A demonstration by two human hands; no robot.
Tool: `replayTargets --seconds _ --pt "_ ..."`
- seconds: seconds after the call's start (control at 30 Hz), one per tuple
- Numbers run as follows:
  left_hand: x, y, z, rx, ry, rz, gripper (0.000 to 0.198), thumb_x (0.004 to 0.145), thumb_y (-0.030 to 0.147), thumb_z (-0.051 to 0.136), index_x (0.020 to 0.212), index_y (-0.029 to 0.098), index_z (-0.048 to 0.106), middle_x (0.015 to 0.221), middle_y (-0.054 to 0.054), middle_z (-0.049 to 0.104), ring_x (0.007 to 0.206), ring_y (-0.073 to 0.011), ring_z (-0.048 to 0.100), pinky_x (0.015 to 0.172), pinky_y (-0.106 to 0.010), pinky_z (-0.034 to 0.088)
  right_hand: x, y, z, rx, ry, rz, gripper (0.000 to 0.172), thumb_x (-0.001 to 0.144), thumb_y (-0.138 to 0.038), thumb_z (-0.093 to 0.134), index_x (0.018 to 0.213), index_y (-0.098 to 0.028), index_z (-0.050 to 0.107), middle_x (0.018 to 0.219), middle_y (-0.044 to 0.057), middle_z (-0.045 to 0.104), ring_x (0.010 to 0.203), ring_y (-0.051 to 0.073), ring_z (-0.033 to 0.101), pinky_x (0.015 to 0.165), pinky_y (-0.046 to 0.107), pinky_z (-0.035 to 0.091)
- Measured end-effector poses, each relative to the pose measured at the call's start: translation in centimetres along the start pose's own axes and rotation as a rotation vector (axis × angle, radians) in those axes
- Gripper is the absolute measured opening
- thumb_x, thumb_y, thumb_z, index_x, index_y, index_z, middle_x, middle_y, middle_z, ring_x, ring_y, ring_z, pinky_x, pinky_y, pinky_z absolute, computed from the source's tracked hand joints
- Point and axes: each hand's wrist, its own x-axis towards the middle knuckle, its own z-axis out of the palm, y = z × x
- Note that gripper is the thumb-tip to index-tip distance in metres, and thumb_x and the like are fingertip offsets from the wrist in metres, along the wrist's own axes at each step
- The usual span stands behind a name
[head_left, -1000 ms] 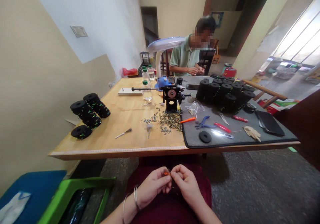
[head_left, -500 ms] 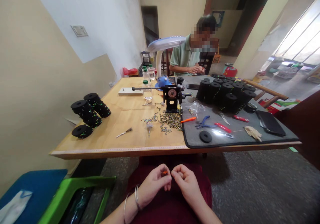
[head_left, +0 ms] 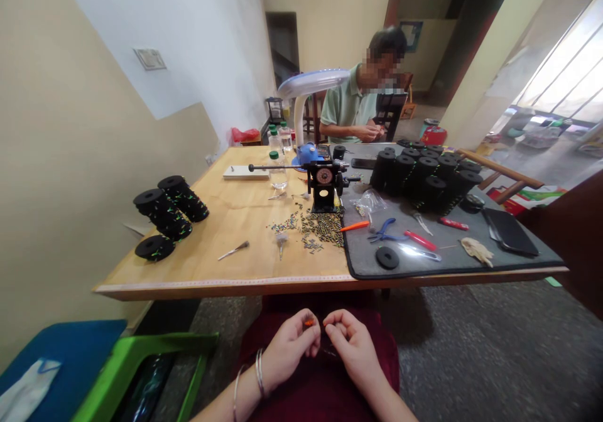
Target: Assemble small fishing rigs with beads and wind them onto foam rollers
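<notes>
Room, head view.
- Wall (head_left: 56, 158) at 9 o'clock: cream below, white slanted panel (head_left: 188, 32) above, carrying a switch plate (head_left: 149, 58).
- 12 o'clock: cream back wall with a dark doorway (head_left: 281, 42).
- 1 o'clock: wide cream pillar (head_left: 475, 64).
- 2 o'clock: barred window (head_left: 570, 76), bright with daylight.
- Centre: long light-wood table (head_left: 226, 265), its left edge near the wall.
- Far end of the table: white-and-blue desk lamp (head_left: 311, 83). Cannot tell if it is lit.
- Behind it: dark wooden chair (head_left: 390, 111).
- Floor (head_left: 471, 346): grey, speckled.
- 7 o'clock: blue seat (head_left: 70, 346) touching a green plastic frame (head_left: 141, 353).
</notes>
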Motion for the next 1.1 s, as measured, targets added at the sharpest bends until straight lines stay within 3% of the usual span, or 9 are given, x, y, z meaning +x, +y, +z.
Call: replayTargets --seconds 0.77,1.1 --pt "-0.41 0.84 0.27 0.082 0.009 0.029 0.032 0.076 0.047 0.058 0.07 0.019 0.043 0.055 0.007 0.042 0.048 -0.008 0.036 0.049 -0.022 0.031 0.1 0.17 0.24 -0.045 -0.003 -0.004 0.035 0.075 -0.051 0.059 0.07 -0.017 0.05 0.052 -0.008 0.035 0.045 0.007 0.026 0.042 0.02 0.022" --pt "-0.33 0.1 0.08 0.077 0.002 0.046 0.03 0.077 0.045 0.058 0.072 0.019 0.044 0.057 0.008 0.039 0.049 -0.0076 0.032 0.047 -0.021 0.027 0.05 0.13 0.36 -0.048 -0.009 0.017 0.031 0.075 -0.047 0.06 0.069 -0.018 0.051 0.051 -0.009 0.033 0.045 0.007 0.026 0.041 0.019 0.022"
